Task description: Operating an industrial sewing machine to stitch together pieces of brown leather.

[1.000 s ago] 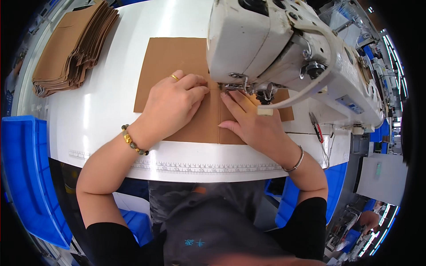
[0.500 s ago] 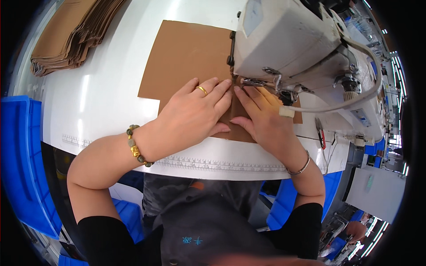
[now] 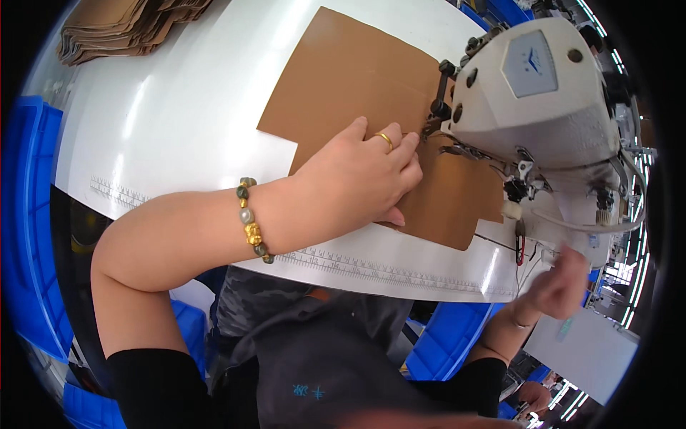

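A flat brown panel (image 3: 357, 79) of fabric or leather, with notched corners, lies on the white table under the sewing machine (image 3: 529, 100). On this panel rests my left hand (image 3: 364, 175), palm down and open, its fingers slightly bent and close together. Its fingertips are beside the machine's needle area, and the thumb lies near the panel's front edge. My right hand (image 3: 561, 286) is off the panel, raised by the table's right front corner. Its fingers look curled but are smeared by motion, so whether it holds anything cannot be made out.
A stack of brown panels (image 3: 121, 32) sits at the far left of the table. Thread snips (image 3: 520, 243) with red on the handle lie below the machine head. A printed ruler (image 3: 357, 270) runs along the front edge. Blue bins (image 3: 36, 229) stand left and below.
My right hand has left the panel and moved right, toward the table corner. My left hand and the panel appear farther right, as does the machine; the whole view has shifted.
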Demonstrator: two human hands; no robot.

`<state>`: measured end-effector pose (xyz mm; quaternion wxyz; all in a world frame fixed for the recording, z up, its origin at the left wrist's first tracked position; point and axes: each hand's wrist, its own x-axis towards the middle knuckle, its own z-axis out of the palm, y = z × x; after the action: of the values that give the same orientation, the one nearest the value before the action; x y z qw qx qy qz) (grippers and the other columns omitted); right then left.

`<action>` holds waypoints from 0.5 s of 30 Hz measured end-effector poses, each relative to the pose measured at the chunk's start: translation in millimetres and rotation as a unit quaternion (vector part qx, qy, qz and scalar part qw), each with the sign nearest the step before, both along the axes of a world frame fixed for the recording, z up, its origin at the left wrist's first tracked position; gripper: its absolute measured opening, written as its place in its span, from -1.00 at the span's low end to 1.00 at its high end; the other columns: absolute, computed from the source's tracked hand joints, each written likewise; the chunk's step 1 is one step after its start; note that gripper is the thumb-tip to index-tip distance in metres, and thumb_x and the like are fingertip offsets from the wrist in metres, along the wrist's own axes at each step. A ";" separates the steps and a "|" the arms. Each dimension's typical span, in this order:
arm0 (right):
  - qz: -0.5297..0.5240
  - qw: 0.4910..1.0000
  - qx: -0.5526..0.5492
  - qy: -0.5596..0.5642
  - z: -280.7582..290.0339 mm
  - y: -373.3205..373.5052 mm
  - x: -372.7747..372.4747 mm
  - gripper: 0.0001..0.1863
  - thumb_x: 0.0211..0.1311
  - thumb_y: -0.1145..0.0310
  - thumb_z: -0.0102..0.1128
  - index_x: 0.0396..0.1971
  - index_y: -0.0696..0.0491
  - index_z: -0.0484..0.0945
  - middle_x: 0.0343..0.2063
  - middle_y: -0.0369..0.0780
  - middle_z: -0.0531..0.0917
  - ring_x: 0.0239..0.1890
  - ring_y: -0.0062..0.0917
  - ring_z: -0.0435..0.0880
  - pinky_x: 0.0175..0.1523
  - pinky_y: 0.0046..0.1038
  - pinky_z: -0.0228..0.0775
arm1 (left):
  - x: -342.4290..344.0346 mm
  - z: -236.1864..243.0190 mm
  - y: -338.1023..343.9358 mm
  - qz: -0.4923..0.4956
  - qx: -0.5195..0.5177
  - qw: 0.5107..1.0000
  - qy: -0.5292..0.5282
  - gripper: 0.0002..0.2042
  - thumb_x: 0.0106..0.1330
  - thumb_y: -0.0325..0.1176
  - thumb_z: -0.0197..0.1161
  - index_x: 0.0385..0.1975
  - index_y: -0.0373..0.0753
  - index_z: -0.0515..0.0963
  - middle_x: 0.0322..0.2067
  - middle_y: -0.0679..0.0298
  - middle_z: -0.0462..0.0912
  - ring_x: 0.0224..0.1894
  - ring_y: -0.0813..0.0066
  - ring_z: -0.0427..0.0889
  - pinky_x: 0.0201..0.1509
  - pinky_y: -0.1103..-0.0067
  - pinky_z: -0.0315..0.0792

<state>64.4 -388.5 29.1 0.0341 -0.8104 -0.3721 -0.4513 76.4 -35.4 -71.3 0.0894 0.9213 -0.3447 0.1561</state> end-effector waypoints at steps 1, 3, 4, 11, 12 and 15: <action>-0.047 0.987 0.125 -0.091 17.2 -48.5 6.6 -0.67 0.53 0.43 0.09 -0.35 0.34 0.73 -0.50 -0.14 0.74 -0.56 -0.57 0.57 -0.48 -0.54 0.33 | 0.8 -0.7 -1.3 -0.004 0.001 1.000 -0.009 -0.33 0.16 0.18 0.35 0.12 -0.23 0.55 0.26 0.21 0.56 0.28 0.31 0.50 0.27 0.37 0.44; -0.207 0.924 0.287 -0.141 64.0 -130.0 26.8 -0.67 0.51 0.25 0.21 -0.24 0.24 0.78 -0.38 -0.19 0.79 -0.36 -0.62 0.69 -0.26 -0.62 0.52 | -2.4 1.5 1.0 0.002 0.007 1.000 -0.007 -0.33 0.17 0.19 0.34 0.12 -0.23 0.55 0.25 0.21 0.56 0.28 0.30 0.50 0.26 0.37 0.45; -0.250 0.902 0.322 -0.141 81.5 -173.1 40.8 -0.64 0.47 0.16 0.28 -0.20 0.19 0.79 -0.29 -0.20 0.81 -0.26 -0.59 0.72 -0.17 -0.57 0.55 | -3.1 1.2 1.7 0.004 0.011 1.000 -0.007 -0.33 0.17 0.20 0.34 0.11 -0.23 0.55 0.24 0.21 0.56 0.27 0.29 0.51 0.26 0.37 0.45; -0.274 0.683 0.626 0.257 71.3 -429.5 56.9 -0.47 0.50 0.09 0.20 0.23 0.19 0.55 0.09 -0.09 0.69 0.06 -0.35 0.70 0.19 -0.33 0.59 | -1.5 -2.0 4.2 -0.005 -0.003 1.000 -0.008 -0.33 0.18 0.20 0.33 0.10 -0.24 0.54 0.23 0.18 0.57 0.26 0.26 0.51 0.22 0.39 0.46; -0.272 0.681 0.628 0.261 57.4 -428.3 58.4 -0.47 0.50 0.09 0.20 0.23 0.19 0.55 0.09 -0.09 0.69 0.06 -0.35 0.70 0.19 -0.33 0.59 | -1.2 -1.1 3.1 -0.003 0.004 1.000 -0.003 -0.34 0.18 0.20 0.33 0.10 -0.25 0.54 0.24 0.17 0.56 0.26 0.26 0.51 0.21 0.40 0.47; -0.206 0.687 0.654 0.242 31.3 -419.9 53.7 -0.45 0.53 0.08 0.16 0.24 0.24 0.50 0.14 -0.08 0.65 0.14 -0.31 0.67 0.24 -0.28 0.59 | -1.4 0.8 2.8 0.002 0.011 1.000 0.004 -0.34 0.19 0.19 0.33 0.09 -0.25 0.54 0.24 0.17 0.57 0.26 0.25 0.52 0.20 0.40 0.47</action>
<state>118.1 -808.4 60.3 0.5500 -0.7203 0.2147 -0.3641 75.0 -32.5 -70.5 0.0805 0.9234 -0.3445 0.1487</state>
